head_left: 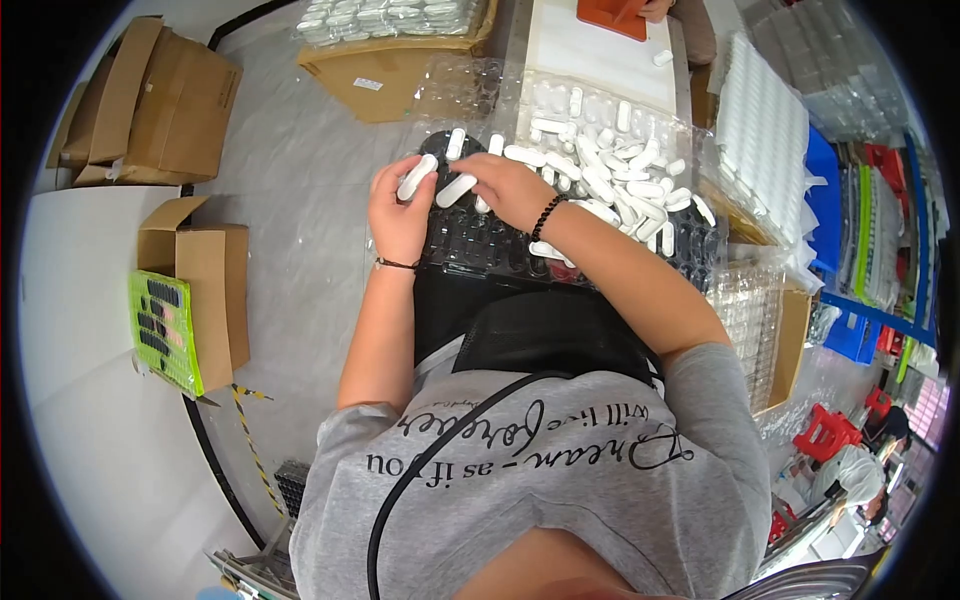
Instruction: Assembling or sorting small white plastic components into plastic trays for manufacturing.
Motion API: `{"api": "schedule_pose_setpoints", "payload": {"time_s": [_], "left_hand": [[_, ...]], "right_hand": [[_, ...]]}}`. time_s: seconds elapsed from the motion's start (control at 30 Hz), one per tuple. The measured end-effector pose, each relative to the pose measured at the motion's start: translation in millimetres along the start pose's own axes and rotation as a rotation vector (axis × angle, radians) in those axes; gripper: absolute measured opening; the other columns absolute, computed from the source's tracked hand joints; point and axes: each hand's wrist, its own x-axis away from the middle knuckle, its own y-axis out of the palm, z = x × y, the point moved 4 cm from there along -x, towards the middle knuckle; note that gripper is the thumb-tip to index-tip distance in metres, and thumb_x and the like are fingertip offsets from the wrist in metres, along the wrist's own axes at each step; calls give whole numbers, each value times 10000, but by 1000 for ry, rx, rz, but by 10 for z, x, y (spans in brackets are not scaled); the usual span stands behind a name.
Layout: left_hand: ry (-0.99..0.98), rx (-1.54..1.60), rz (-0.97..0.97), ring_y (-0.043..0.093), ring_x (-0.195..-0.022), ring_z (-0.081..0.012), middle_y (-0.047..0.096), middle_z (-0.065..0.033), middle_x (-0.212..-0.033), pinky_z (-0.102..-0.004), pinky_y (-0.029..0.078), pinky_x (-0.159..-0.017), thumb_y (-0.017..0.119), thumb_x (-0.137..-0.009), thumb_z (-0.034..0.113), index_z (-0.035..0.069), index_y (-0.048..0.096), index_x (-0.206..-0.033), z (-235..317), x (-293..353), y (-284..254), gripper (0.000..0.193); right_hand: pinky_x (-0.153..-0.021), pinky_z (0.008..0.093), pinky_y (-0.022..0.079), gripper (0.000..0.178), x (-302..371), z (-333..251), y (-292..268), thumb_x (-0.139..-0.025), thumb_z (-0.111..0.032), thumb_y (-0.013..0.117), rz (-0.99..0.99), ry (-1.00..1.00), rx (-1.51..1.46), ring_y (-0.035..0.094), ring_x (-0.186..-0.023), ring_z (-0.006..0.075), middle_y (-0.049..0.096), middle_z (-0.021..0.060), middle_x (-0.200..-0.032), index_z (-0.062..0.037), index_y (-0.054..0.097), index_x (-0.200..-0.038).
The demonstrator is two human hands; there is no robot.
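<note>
My left hand (399,205) is closed on a white, rounded oblong plastic piece (418,177), held between thumb and fingers. To its right, my right hand (507,190) grips a similar white oblong piece (456,191) by its upper end. Both hands are over a clear plastic tray (465,240) with rows of oblong pockets, lying across my lap. Another white piece (456,143) sits just beyond my hands. A loose heap of such white pieces (620,180) spreads over the tray to the right, partly behind my right forearm.
Ahead is a white tabletop (600,60) with an orange-red tray (612,17) and another person's hand (655,9). A carton (395,78) topped with packed trays stands beyond. Open cartons (165,100) are at left; stacked white trays (765,140) and blue bins (825,200) at right.
</note>
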Motion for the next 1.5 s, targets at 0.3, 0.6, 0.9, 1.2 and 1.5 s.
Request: {"api": "schedule_pose_setpoints", "payload": {"time_s": [0.3,0.6,0.9,1.2,1.5], "left_hand": [[-91,221,-156,613,-942,-125,603,-96,-1110,-221,524,-714,652,-830,-18,-2,534,-1136,-261,55,40,328],[86,-33,-223,607,-772,-112,588,-95,-1116,-214,497,-669,620,-823,-27,14,656,-947,-133,101,106,136],[252,-180,-211,602,-712,-112,587,-97,-1118,-235,497,-657,663,-799,2,30,682,-974,-61,168,110,178],[15,185,-290,623,-860,-126,557,-95,-1126,-207,537,-683,679,-786,-30,5,613,-1104,121,237,229,326],[33,340,-326,592,-977,-125,503,-83,-1187,-209,529,-772,648,-815,-49,-15,575,-1174,151,340,348,368]], "right_hand": [[-845,339,454,349,209,65,-14,-722,64,573,-102,2,317,529,-945,256,548,82,-1049,-101,669,-1014],[-831,347,447,217,215,176,79,-700,-25,622,-237,-26,349,503,-957,241,549,25,-1041,-106,645,-900],[-873,364,447,111,270,20,-212,-776,-22,614,45,27,125,530,-1007,291,585,74,-1175,-77,568,-861],[-625,270,461,188,256,-93,-219,-815,-112,685,84,279,-336,545,-689,121,584,42,-814,-60,641,-990],[-600,199,463,323,298,-182,-226,-874,26,523,14,688,-756,559,-688,79,604,30,-883,-43,544,-1188]]}}
